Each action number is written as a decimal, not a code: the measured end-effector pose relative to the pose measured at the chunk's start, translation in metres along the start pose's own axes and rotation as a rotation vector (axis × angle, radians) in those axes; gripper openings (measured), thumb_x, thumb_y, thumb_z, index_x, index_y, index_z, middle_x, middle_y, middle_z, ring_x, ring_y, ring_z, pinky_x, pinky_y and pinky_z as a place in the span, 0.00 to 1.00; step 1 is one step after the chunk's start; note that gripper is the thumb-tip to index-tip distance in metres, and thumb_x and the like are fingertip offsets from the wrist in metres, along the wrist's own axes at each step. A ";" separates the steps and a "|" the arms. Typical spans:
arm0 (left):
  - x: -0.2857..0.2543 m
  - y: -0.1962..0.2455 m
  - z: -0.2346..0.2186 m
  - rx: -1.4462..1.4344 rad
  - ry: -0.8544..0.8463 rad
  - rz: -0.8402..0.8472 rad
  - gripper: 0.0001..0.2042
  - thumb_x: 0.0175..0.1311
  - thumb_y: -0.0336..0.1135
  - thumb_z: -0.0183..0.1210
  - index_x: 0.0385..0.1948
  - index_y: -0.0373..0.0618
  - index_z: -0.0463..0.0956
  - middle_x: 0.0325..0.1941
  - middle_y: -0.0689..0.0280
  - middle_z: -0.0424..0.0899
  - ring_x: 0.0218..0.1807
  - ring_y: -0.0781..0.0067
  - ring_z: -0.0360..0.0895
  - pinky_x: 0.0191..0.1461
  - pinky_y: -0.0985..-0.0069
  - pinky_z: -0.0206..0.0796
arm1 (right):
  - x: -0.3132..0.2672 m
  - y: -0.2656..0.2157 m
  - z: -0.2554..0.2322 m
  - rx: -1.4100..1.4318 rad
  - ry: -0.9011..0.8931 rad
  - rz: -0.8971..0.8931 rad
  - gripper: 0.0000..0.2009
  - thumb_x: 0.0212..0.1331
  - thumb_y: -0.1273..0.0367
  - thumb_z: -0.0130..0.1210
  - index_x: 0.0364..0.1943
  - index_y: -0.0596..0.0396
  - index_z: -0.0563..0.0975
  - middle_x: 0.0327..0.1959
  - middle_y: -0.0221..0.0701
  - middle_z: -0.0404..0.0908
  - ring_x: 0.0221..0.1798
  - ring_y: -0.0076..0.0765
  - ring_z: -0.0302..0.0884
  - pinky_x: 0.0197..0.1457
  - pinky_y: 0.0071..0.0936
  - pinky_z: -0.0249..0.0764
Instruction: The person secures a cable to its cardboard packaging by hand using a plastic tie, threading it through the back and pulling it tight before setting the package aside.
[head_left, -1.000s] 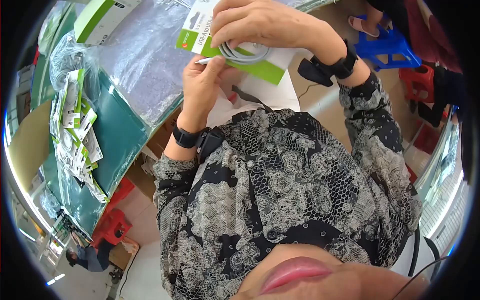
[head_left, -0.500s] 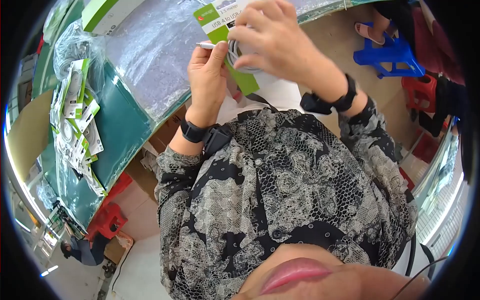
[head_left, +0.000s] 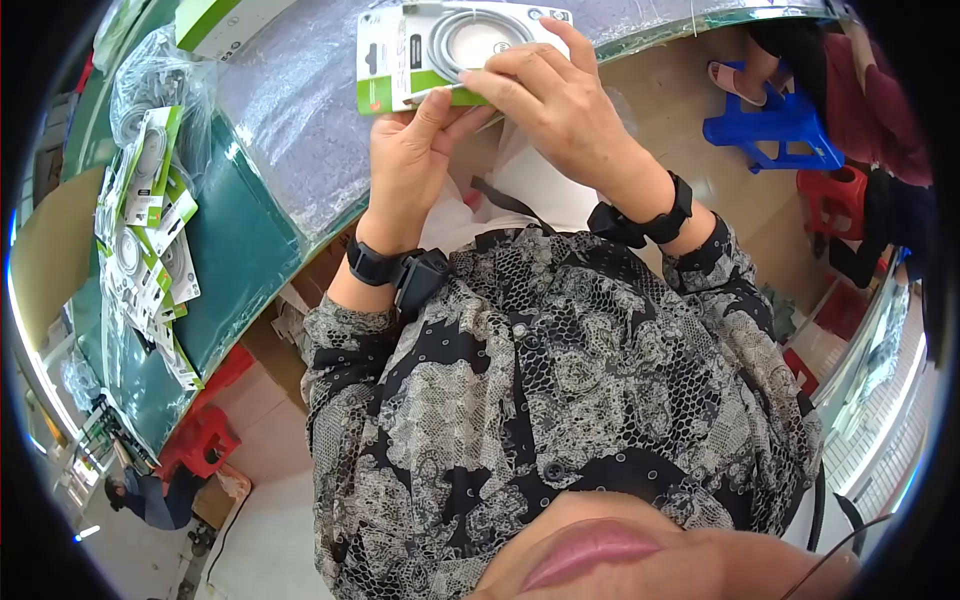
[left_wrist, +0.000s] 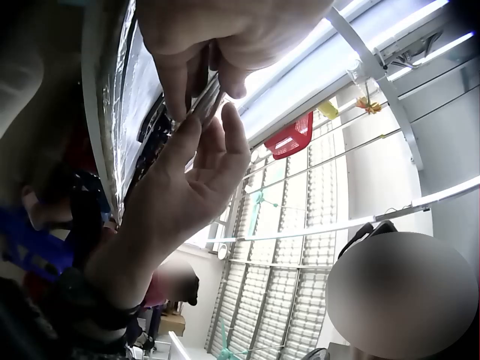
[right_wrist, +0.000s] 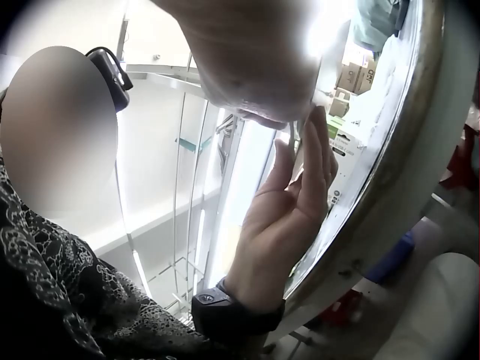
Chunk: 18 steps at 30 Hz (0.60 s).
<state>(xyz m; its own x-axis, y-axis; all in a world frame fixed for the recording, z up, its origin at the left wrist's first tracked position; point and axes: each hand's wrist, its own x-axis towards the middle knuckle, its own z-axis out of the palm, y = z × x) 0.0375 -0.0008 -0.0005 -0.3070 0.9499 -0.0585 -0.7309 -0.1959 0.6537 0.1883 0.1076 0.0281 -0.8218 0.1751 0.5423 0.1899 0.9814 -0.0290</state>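
In the head view, a green and white cardboard package (head_left: 385,55) is held up in front of the body, at the edge of the table. A coiled grey USB cable (head_left: 436,48) lies against its face. My left hand (head_left: 410,175) pinches the package's lower left edge, thumb on the face and the other fingers behind. From the right, my right hand (head_left: 570,115) grips the package, its fingertips at the coil and the lower edge, one finger up at the right end. The left wrist view shows the package edge-on between both hands; my right hand's thumb is hidden in the head view.
On the green table (head_left: 235,255) at left lies a pile of similar carded cables (head_left: 150,190), beside a clear plastic bag (head_left: 170,75). A green and white box (head_left: 225,30) stands at the back. A blue stool (head_left: 770,135) and a red stool (head_left: 835,200) are off to the right.
The package has turned from a steep tilt to nearly level, its coil now showing plainly. My right hand has shifted from over the coil to the package's lower right. The cable's plug has left my left thumb.
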 end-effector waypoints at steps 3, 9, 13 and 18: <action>0.000 0.001 0.000 0.013 0.061 -0.024 0.15 0.66 0.26 0.51 0.53 0.35 0.66 0.51 0.56 0.76 0.51 0.60 0.77 0.56 0.59 0.74 | 0.006 0.002 -0.007 0.063 0.114 -0.067 0.20 0.48 0.71 0.54 0.49 0.41 0.76 0.38 0.27 0.77 0.50 0.33 0.72 0.68 0.45 0.50; 0.001 -0.006 0.009 -0.029 0.091 0.023 0.15 0.66 0.25 0.50 0.53 0.35 0.66 0.51 0.56 0.76 0.50 0.60 0.78 0.55 0.61 0.75 | 0.014 0.007 -0.018 0.327 0.081 -0.006 0.07 0.50 0.73 0.55 0.34 0.52 0.74 0.38 0.31 0.73 0.47 0.40 0.74 0.70 0.56 0.49; 0.001 -0.011 0.008 -0.041 0.128 0.023 0.15 0.66 0.25 0.50 0.53 0.35 0.66 0.51 0.56 0.76 0.50 0.60 0.78 0.55 0.60 0.75 | 0.006 0.044 0.039 0.164 0.373 -0.264 0.07 0.50 0.74 0.54 0.35 0.52 0.74 0.39 0.32 0.74 0.48 0.39 0.74 0.71 0.56 0.48; 0.000 -0.011 0.007 -0.105 0.097 -0.001 0.15 0.67 0.26 0.49 0.54 0.35 0.65 0.52 0.55 0.76 0.52 0.57 0.77 0.56 0.59 0.74 | 0.010 0.013 -0.008 0.436 0.076 0.120 0.14 0.51 0.73 0.55 0.44 0.47 0.76 0.43 0.32 0.75 0.49 0.40 0.74 0.72 0.56 0.45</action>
